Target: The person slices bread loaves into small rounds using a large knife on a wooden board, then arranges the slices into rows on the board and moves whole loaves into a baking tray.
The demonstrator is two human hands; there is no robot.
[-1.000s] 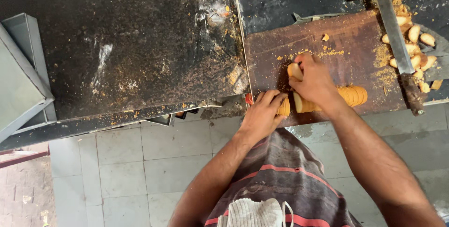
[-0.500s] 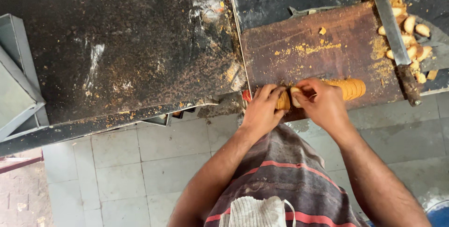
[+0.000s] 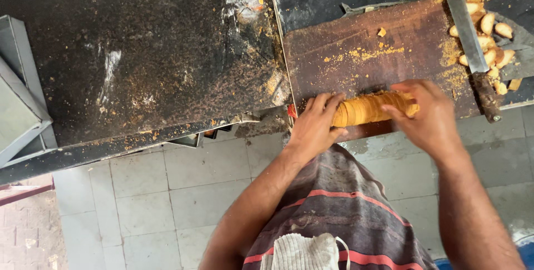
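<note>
The row of sliced biscuits lies on its side at the near edge of the brown wooden board, held between two hands. The left hand presses on the left end of the row. Its fingers are spread a little and curled over the top of the slices, touching them. The right hand covers the right end of the row. Its fingers are bent around the slices, partly closed, and the thumb side is hidden.

On the far left sits a grey metal tray, tilted at the edge of the dark, crumb-covered table. No labels or signs show anywhere. To the right of the board a long metal blade lies across it, with a pile of cut biscuit pieces just beside it. Yellow crumbs dot the board.

Half a second ago the hands were close together near the left end of the row, and more of the row showed on the right. Now the right hand has moved over to the right end, and the hands are farther apart.
</note>
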